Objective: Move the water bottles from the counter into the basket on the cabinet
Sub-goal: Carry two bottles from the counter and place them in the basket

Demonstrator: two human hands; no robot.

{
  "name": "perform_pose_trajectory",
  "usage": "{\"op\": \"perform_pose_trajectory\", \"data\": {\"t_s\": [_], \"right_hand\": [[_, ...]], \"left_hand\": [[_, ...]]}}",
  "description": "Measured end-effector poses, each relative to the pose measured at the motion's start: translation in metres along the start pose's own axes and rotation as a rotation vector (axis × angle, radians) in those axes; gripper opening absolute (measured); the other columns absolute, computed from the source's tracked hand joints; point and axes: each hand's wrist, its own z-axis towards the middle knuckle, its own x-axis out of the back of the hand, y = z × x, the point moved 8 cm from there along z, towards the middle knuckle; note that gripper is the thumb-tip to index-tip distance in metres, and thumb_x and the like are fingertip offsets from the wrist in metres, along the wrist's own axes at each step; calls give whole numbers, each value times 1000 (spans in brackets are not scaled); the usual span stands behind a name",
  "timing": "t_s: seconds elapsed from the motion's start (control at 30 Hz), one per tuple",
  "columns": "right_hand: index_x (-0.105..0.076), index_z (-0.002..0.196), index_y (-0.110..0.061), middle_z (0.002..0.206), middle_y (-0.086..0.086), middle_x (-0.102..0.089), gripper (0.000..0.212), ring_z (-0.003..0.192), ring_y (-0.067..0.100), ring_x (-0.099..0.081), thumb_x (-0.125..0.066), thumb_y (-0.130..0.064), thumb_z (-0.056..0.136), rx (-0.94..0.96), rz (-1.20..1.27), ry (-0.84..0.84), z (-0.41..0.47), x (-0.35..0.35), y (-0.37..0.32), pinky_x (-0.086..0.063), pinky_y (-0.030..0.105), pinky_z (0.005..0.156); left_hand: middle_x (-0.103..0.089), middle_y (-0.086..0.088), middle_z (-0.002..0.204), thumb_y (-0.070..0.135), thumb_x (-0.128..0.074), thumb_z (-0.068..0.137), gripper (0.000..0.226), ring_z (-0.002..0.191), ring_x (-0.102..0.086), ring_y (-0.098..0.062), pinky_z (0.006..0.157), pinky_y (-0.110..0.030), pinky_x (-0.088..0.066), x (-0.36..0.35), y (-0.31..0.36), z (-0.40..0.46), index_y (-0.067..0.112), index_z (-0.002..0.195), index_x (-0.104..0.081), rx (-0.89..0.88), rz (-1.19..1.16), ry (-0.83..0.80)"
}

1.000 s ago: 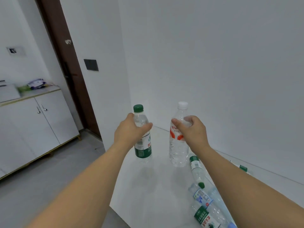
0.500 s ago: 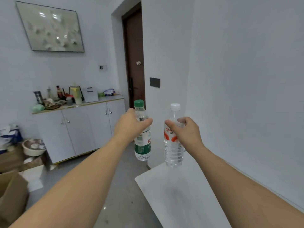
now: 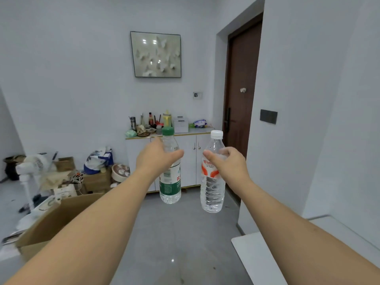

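My left hand [image 3: 156,159] grips a clear water bottle with a green cap and green label [image 3: 170,188], held upright in the air. My right hand [image 3: 228,163] grips a second clear bottle with a white cap and red-and-white label [image 3: 211,194], also upright, just right of the first. Both bottles hang above the grey floor. The white counter [image 3: 259,262] shows only as a corner at the lower right. Straight ahead stands the white cabinet [image 3: 191,157], its top crowded with small items, among them a white box-like container [image 3: 181,125]; I cannot tell if it is the basket.
A dark wooden door [image 3: 240,95] is right of the cabinet, and a white wall corner [image 3: 287,120] juts out on the right. An open cardboard box [image 3: 59,221], a white fan [image 3: 35,167] and piled clutter fill the left floor. Grey floor [image 3: 174,233] lies between me and the cabinet.
My view has swung left from the counter toward the cabinet. Both hands kept hold of their bottles and carried them off the counter, which now shows only at the lower right.
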Motion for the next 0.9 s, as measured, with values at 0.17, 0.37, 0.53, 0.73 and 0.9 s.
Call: {"op": "perform_pose_trajectory", "data": {"t_s": [0.17,0.37,0.53,0.73,0.9], "right_hand": [[-56,108,-21,100,-9,-61,76,60,1,-66,-68,-76,56,18,18,-33,19,-33,-12,-45,16,51],[-57,109,-18,105,-3,-63,80,58,-5,-66,-70,-75,55,10,34,-26,48,-54,-13,-52,17,49],[-58,105,-19,103,-3,-64,79,75,6,-67,-70,-77,52,-5,15,-15,81,-68,-2,-54,23,55],[-58,103,-19,99,-1,-66,79,78,13,-69,-73,-75,50,-40,36,-30,148,-99,23,-61,39,67],[-57,97,-20,98,-1,-66,69,75,17,-71,-76,-70,54,-18,77,-32,230,-124,44,-60,44,69]], "left_hand": [[-60,8,92,67,-63,64,60,85,-59,-18,75,-40,-57,13,-19,22,26,105,-49,8,3,30],[-54,15,79,68,-63,65,56,71,-52,-7,57,-29,-46,12,-33,55,24,97,-48,15,32,34],[-59,6,83,68,-63,65,58,75,-57,-14,55,-30,-44,-3,-43,88,20,96,-52,16,51,26],[-62,3,92,66,-64,69,59,84,-59,-20,69,-36,-53,-41,-48,154,18,102,-52,-14,46,-13],[-62,6,90,61,-65,69,58,82,-58,-18,64,-32,-50,-73,-51,229,19,106,-53,-24,15,23]]}}
